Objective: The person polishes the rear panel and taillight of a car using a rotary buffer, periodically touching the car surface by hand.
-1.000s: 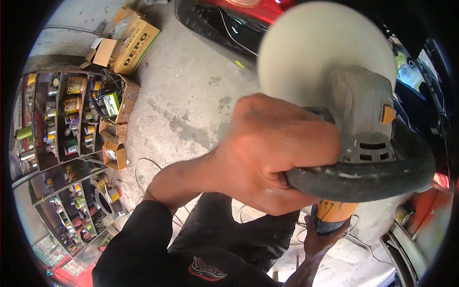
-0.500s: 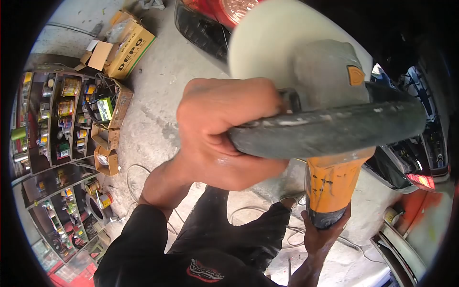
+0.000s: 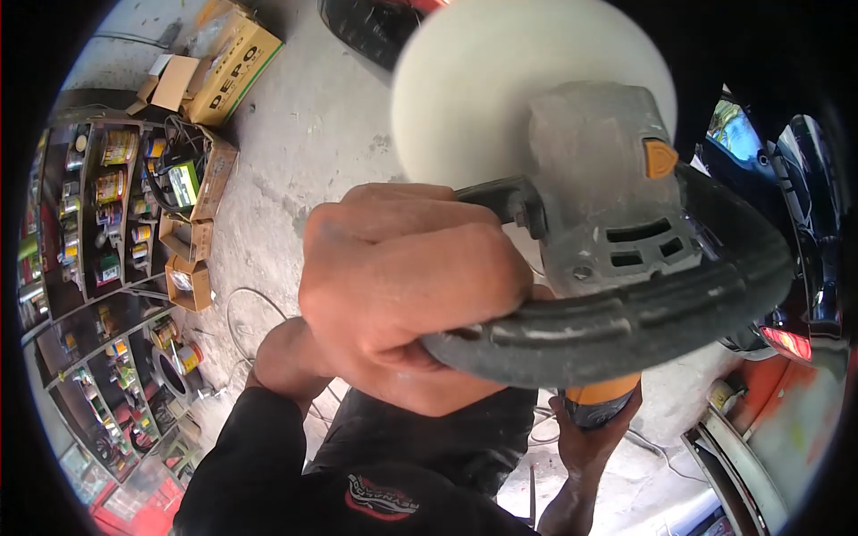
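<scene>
The left hand (image 3: pixel 416 295), nearest, is clenched round the left side of the loop handle (image 3: pixel 617 330). Behind that handle sits the polisher (image 3: pixel 599 179), which has tipped over the last half second: its vent slots now show, while the orange body (image 3: pixel 603 391), seen at length before, is mostly hidden. The tool seems to be getting re-angled while the work continues. The pale round pad (image 3: pixel 465 89), smooth and probably spinning, lies beyond the left hand. The right hand (image 3: pixel 597 438), lower and farther, grasps the body's rear end, so the polisher spans both hands. Beyond, a dark bumper (image 3: pixel 357 29) stands over the floor (image 3: pixel 299 134); I cannot tell whether the pad touches anything.
</scene>
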### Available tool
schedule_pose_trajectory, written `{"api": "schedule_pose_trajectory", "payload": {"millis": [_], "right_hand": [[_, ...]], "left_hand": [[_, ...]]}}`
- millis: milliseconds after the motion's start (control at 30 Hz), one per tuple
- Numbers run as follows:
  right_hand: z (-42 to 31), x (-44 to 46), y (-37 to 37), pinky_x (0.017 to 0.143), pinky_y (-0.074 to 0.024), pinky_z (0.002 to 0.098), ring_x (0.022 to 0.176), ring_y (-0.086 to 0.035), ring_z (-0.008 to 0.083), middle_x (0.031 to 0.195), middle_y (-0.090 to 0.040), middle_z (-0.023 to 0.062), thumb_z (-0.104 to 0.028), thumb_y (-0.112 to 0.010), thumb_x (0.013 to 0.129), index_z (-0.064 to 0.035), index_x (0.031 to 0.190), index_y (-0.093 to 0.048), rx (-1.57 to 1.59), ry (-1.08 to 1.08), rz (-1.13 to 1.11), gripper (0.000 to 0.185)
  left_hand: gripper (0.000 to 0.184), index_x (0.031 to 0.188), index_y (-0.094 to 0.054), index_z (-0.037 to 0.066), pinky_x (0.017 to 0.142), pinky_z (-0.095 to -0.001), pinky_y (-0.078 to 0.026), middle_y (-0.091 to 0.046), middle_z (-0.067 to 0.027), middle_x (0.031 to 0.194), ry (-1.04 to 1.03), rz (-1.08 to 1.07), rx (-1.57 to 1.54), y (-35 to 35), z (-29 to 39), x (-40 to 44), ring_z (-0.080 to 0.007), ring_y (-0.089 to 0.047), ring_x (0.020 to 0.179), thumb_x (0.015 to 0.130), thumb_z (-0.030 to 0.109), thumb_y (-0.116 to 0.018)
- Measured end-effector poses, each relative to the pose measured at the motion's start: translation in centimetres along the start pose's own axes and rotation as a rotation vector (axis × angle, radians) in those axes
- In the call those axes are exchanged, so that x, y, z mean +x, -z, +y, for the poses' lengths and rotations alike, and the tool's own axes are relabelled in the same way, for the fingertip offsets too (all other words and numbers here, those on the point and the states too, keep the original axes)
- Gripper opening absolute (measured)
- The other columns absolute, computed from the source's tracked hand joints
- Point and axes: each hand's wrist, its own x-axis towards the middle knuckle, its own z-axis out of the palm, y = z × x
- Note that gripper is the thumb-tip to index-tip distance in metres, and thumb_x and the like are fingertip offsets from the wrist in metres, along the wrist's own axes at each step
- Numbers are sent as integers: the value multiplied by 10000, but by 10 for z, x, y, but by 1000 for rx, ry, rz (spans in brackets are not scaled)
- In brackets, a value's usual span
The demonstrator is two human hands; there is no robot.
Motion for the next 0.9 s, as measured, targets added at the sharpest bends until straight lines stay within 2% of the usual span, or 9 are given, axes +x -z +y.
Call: {"api": "schedule_pose_trajectory", "payload": {"millis": [233, 267, 333, 467, 533, 600, 733, 833, 900], "right_hand": [[-11, 16, -9, 1022, -439, 418, 1214, -501, 279, 1356, -451, 176, 87, -860, 611, -42, 1476, -239, 85, -25, 77, 1072], [-20, 19, -10, 1000, -458, 418, 1204, -516, 274, 1334, -476, 177, 42, -872, 630, -42, 1474, -237, 181, -111, 58, 1060], [-20, 19, -8, 987, -467, 420, 1186, -545, 285, 1306, -508, 189, -16, -882, 661, -21, 1472, -233, 29, -37, 10, 1039], [7, 7, -7, 889, -537, 483, 1069, -639, 465, 1246, -567, 329, -119, -828, 720, 12, 1502, -158, -96, 85, 23, 1038], [18, 6, -10, 864, -544, 506, 1042, -639, 498, 1220, -576, 344, -112, -823, 710, 24, 1497, -159, -120, 93, 53, 1039], [40, -3, -13, 882, -538, 482, 1046, -655, 453, 1179, -606, 321, -118, -839, 704, 48, 1481, -167, -105, 106, 88, 1041], [52, -15, -7, 892, -530, 456, 1045, -665, 388, 1176, -606, 291, -116, -855, 700, 48, 1463, -200, -78, 82, 153, 1019], [39, -15, -4, 857, -533, 443, 1003, -665, 361, 1106, -628, 254, -87, -855, 686, 39, 1400, -271, -13, -99, 221, 930], [47, -13, -4, 907, -506, 474, 1108, -592, 401, 1237, -538, 275, -181, -913, 652, 35, 1449, -263, -122, 2, 273, 1050]], "left_hand": [[233, 778, -552, 11, 422, -300, -300, -494, -53, 551, -107, 60, -53, -6, -2, 2, -150, -419, 424, 766, 127, -754], [227, 780, -547, 13, 420, -300, -300, -491, -50, 546, -108, 63, -62, -6, -4, 5, -150, -416, 420, 773, 123, -745], [214, 784, -537, 15, 416, -301, -300, -484, -46, 536, -129, 63, -81, -6, -8, 9, -148, -412, 414, 787, 116, -726], [192, 791, -516, 20, 409, -301, -301, -471, -36, 516, -66, 62, -67, -15, -5, -2, -145, -403, 401, 814, 102, -688], [158, 728, -533, 70, 446, -246, -363, -579, -25, 671, 71, 22, 42, -16, -2, -14, -81, -537, 579, 811, 106, -662], [168, 692, -529, 100, 455, -230, -375, -619, -18, 727, 139, 16, 98, -24, 0, -17, -65, -580, 633, 800, 133, -654], [185, 706, -513, 96, 437, -252, -340, -579, -18, 681, 68, -24, 59, -47, 3, 1, -94, -527, 561, 766, 108, -687], [209, 725, -508, 87, 430, -263, -324, -553, -20, 657, -31, -156, -11, -54, 1, 16, -106, -499, 524, 742, 58, -715], [235, 738, -505, 81, 425, -271, -314, -537, -21, 641, -85, -231, -51, -58, 2, 23, -114, -480, 500, 726, 25, -733]]}}
